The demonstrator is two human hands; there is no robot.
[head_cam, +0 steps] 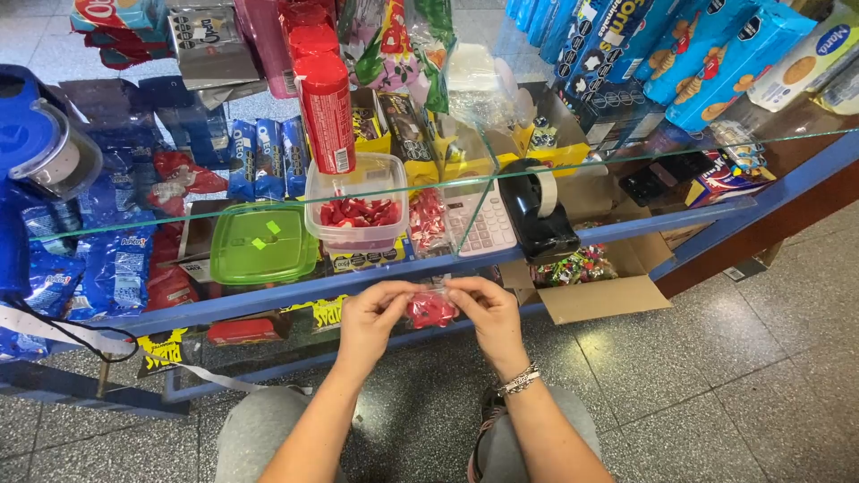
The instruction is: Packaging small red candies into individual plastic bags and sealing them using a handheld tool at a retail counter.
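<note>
Both hands meet just in front of the counter's blue edge: the left hand (374, 313) and the right hand (488, 313) each pinch one side of a small clear bag of red candies (431, 309), held between them above the speckled floor and the person's knees. The bag already looks filled with a modest heap of red pieces, and the fingertips work at its top, so filling seems done while closing appears to be in hand; whether the bag is sealed yet cannot be told. On the glass counter top (626, 192) a clear plastic tub (356, 215) stands open, with red candies covering its bottom, and its green lid (262, 241) lies flat just beside it, not put back on. A black tape dispenser (540, 210) sits further to the right, beside a pink-toned calculator (483, 224), untouched. Below it an open cardboard box (599, 277) holds wrapped sweets.
</note>
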